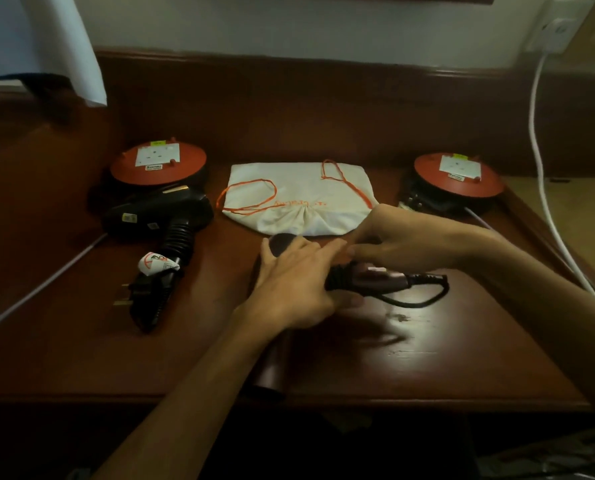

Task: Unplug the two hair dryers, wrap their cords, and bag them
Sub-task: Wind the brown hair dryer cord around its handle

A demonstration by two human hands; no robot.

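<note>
A maroon hair dryer (375, 277) lies on the wooden desk (427, 358) in the middle, its barrel running toward the front edge under my left forearm. My left hand (296, 282) grips its body. My right hand (403, 240) reaches over the handle, fingers pinched at the cord, which loops black (427, 299) to the right. A black hair dryer (161, 216) lies at the left with its cord wrapped round the handle and the plug (133, 296) lying free. A white drawstring bag (299, 199) with orange strings lies flat behind my hands.
Two red round extension reels (159, 161) (459, 174) sit at the back left and back right. A white cable (542, 174) drops from a wall socket (556, 29) at the right. A white lampshade (64, 46) hangs at the top left. The desk has a raised back rail.
</note>
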